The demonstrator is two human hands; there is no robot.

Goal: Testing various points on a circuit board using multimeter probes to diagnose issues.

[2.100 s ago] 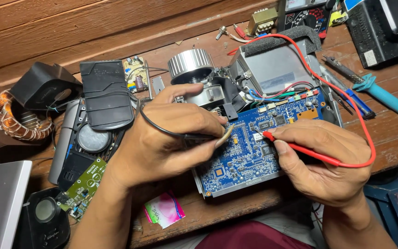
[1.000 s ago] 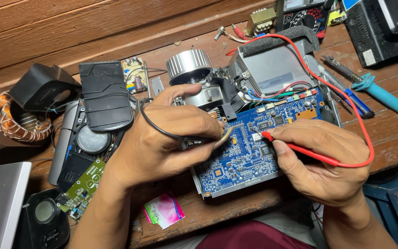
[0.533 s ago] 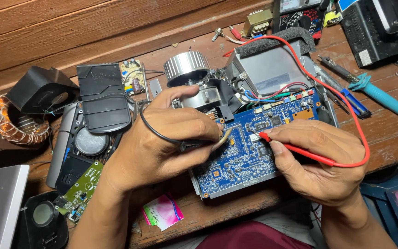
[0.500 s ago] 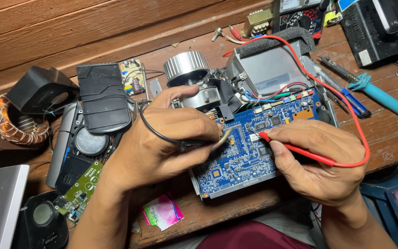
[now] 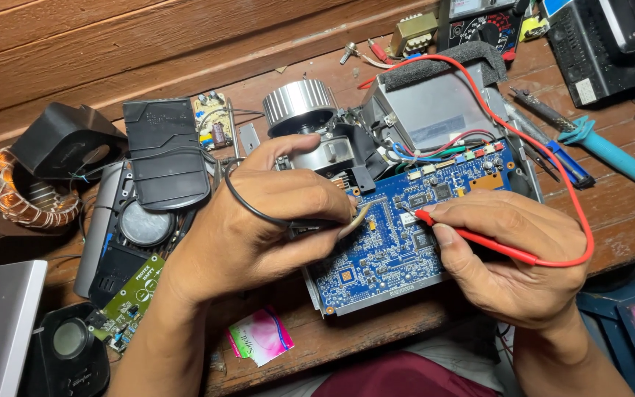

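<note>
Seemingly mid-test, the left hand (image 5: 259,228) pinches a black probe (image 5: 317,224) and the right hand (image 5: 508,257) grips a red probe (image 5: 472,237), both tips on the blue circuit board (image 5: 391,257) lying on the bench (image 5: 611,213), checks apparently unfinished.

Wooden bench (image 5: 148,51), perhaps parts-littered

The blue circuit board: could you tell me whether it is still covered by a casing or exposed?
Exposed. The blue circuit board lies face up with its chips bare, and the red probe in the right hand touches it.
</note>
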